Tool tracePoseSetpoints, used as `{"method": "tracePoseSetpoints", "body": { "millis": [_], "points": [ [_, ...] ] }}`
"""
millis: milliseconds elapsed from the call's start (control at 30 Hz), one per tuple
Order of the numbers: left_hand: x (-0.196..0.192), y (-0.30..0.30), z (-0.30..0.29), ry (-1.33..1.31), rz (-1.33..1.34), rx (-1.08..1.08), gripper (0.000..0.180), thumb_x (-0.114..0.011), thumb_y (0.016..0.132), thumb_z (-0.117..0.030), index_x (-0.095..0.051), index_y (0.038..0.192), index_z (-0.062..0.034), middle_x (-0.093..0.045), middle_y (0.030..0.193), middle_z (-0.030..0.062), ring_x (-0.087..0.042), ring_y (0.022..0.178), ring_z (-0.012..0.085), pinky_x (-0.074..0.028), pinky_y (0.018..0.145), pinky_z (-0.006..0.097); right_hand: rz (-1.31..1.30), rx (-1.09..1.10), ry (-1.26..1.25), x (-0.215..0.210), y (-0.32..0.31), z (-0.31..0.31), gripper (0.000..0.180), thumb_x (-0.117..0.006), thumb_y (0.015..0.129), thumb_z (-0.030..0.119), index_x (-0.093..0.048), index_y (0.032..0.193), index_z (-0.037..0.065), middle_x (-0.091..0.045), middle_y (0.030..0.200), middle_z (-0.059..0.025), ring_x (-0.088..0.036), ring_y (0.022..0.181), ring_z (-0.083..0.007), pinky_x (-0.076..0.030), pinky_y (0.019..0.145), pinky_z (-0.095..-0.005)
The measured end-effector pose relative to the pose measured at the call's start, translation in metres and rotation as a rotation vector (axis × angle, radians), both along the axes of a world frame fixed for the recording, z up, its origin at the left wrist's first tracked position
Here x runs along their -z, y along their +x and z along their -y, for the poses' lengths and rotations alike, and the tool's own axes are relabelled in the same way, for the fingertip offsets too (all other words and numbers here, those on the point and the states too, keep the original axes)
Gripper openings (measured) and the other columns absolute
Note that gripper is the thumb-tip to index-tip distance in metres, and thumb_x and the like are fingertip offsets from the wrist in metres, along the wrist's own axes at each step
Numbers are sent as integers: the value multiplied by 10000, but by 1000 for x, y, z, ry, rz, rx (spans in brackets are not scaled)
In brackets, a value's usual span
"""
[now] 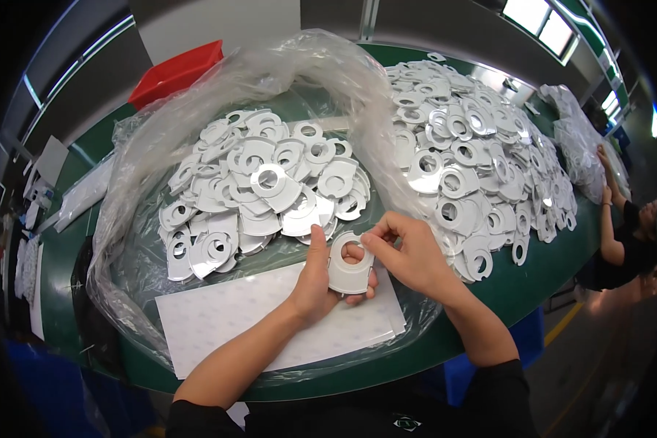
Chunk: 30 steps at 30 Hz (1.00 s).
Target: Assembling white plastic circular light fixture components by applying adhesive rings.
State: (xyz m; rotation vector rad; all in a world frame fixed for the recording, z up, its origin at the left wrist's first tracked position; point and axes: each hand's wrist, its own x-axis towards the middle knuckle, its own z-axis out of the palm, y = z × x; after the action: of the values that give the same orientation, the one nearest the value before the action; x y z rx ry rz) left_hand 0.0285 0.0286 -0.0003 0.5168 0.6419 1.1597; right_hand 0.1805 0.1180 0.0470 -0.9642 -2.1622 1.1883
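Note:
My left hand (317, 281) is closed around a flat white plastic part (350, 276) with a large round hole, its fingertips showing through the hole and past the right edge. With thumb and fingers pinched together, my right hand (409, 252) meets the upper right edge of that part. Whether a thin film or something else small is between those fingers, I cannot make out. Beneath both hands lies a stack of white sheets (233, 321). Beyond them a pile of similar white parts (252, 182) rests inside an open clear plastic bag (117, 241).
A larger heap of the white parts (482, 160) covers the right of the green table (518, 292). A red bin (175, 73) stands at the back left. At the far right, another person (617, 233) reaches toward a second clear bag (577, 139). Blue containers (460, 372) sit below the table edge.

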Motion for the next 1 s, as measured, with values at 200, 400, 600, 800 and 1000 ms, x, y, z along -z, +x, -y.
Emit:
{"method": "tracePoseSetpoints", "body": {
  "millis": [200, 400, 600, 800, 1000],
  "points": [
    [-15, 7, 3, -1, -43, -70, 720, -183, 928, -648, -460, 1243, -62, -567, 1161, 153, -563, 1042, 255, -463, 827, 350, -185, 12, -342, -7, 13, -26, 191, -646, 871, 222, -625, 827, 37, -539, 649, 28, -466, 580, -27, -345, 463, -185],
    [-83, -28, 4, 262, -1126, 41, 350, -493, 953, -295, -569, 1145, -12, -607, 1078, 84, -577, 943, 168, -462, 764, 303, -1107, 396, -360, -29, 77, -84, 209, -577, 925, 210, -575, 1091, 84, -573, 920, 5, -486, 718, -29, -378, 544, -145],
    [-75, -57, -30, 136, -2123, -349, 411, -593, 862, -398, -622, 982, -6, -640, 854, 161, -613, 734, 368, -468, 681, 435, -590, 280, -119, -20, 42, -54, 200, -631, 866, 117, -618, 1058, 60, -581, 866, 19, -503, 720, -39, -412, 597, -196],
    [-42, -64, -42, 152, -2190, -502, 405, -670, 805, -388, -589, 920, -9, -554, 952, 184, -609, 837, 348, -484, 665, 438, -8, -494, 330, 9, -5, 4, 154, -702, 775, 90, -658, 909, 28, -630, 802, -82, -594, 703, -217, -464, 630, -307],
    [-54, -61, -40, 379, -1603, -649, 385, -719, 777, -245, -548, 1062, -50, -503, 1037, 139, -613, 854, 297, -512, 703, 387, 227, -627, 343, 7, -7, 28, 305, -729, 732, 168, -599, 978, 43, -561, 950, -100, -543, 945, -295, -457, 796, -376]
  ]
}}
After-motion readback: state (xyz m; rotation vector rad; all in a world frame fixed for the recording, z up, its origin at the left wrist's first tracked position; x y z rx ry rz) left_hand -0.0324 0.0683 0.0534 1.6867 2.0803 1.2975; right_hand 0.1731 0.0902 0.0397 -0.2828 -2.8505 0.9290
